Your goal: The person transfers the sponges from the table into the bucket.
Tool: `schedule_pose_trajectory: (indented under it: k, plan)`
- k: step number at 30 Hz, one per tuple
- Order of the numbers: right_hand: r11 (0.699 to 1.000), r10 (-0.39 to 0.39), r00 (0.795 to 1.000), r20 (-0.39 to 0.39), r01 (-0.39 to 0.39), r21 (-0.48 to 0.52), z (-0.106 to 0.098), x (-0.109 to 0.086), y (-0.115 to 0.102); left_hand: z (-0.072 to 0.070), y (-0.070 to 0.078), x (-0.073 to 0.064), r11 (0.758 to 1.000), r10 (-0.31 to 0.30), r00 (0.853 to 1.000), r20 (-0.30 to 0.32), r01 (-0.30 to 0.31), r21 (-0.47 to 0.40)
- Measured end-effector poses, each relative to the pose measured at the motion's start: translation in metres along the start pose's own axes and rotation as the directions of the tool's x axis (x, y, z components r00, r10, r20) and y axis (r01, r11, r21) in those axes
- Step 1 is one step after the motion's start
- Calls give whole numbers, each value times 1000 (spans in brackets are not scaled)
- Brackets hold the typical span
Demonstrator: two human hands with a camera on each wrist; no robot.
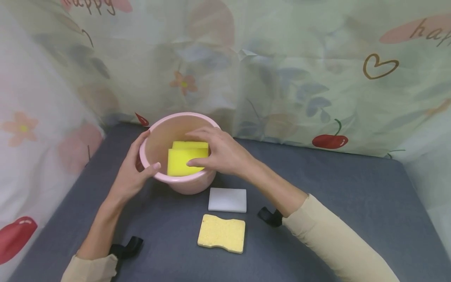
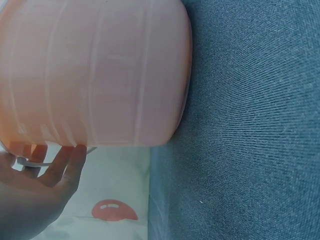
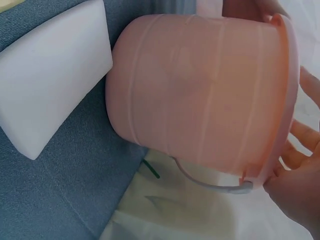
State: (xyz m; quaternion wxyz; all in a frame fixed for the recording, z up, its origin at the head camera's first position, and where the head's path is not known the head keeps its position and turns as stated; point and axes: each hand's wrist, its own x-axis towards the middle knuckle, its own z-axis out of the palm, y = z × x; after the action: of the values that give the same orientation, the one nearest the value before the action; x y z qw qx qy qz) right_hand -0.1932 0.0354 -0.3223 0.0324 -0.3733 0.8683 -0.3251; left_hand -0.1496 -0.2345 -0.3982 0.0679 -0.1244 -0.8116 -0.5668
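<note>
Lying nearest on the dark table [image 1: 278,258] is a pale yellow sponge [image 1: 222,237], then a white block [image 1: 227,200]. Beyond, the left hand [image 1: 130,170] is gripping a pink bucket [image 1: 190,187] by its rim; the right hand [image 1: 227,152], fingers loosely apart, is hovering around bright yellow sponges [image 1: 177,162] inside, contact unclear. Behind, a curtain [image 1: 282,31] is displaying "happy".

A flat table [image 1: 352,196] with a dark blue-grey fabric surface supports three items. The pink bucket [image 1: 188,186] stands upright near the rear edge. The white block [image 1: 227,200] lies flat in front of it; the pale yellow sponge [image 1: 222,234], notched on two sides, lies nearest the front.
</note>
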Motion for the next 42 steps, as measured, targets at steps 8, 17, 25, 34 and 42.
schedule_pose_trajectory:
  k: [8,17,25,34,42]
  plan:
    - [1000,-2,998,-55,3,23,-11,-19,1,0,0,1,1000,-2,1000,1,2,14]
    - [997,-17,990,-140,27,68,-20,-41,7,-1,1,0,1000,-5,1000,1,5,29]
    - [997,-19,986,-165,31,67,-20,-56,12,-1,0,0,1000,2,1000,4,-2,17]
    - [996,39,989,-144,-27,85,-20,-78,16,0,1,1,1000,-10,1000,8,10,11]
    - [993,70,988,-137,-56,104,-15,-92,23,-1,1,0,1000,-14,1000,8,14,20]
